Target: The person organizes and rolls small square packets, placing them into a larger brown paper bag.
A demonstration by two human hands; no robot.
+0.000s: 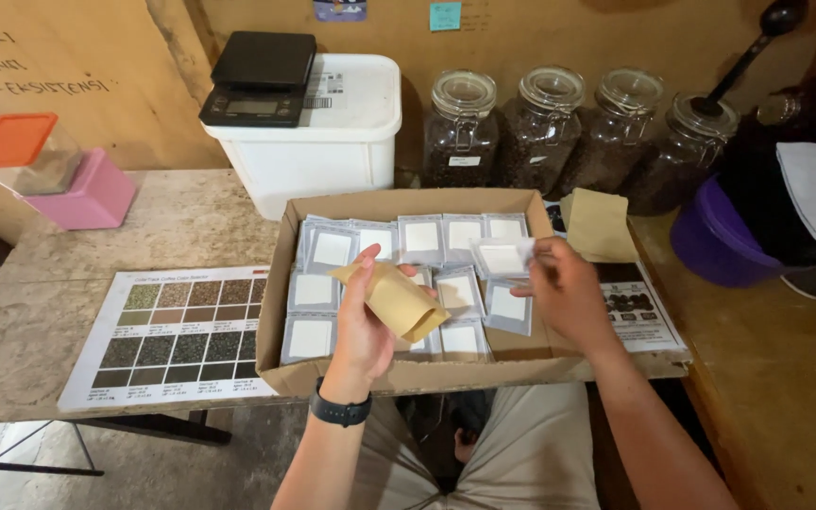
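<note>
My left hand [363, 321] grips a tan paper pouch [397, 300], held tilted over a shallow cardboard box [399, 376]. A black watch is on that wrist. My right hand [567, 295] pinches a small white label [507, 256] between thumb and fingers, just right of the pouch. Inside the box lie several silver packets with white labels [332, 250], laid flat in rows.
A colour chart sheet [174, 335] lies left of the box. Behind stand a white tub [318, 132] with a black scale [260, 77] on it, several glass jars of dark beans [540, 127], a purple bowl [710, 241], a tan pouch [600, 225] and a pink container [82, 194].
</note>
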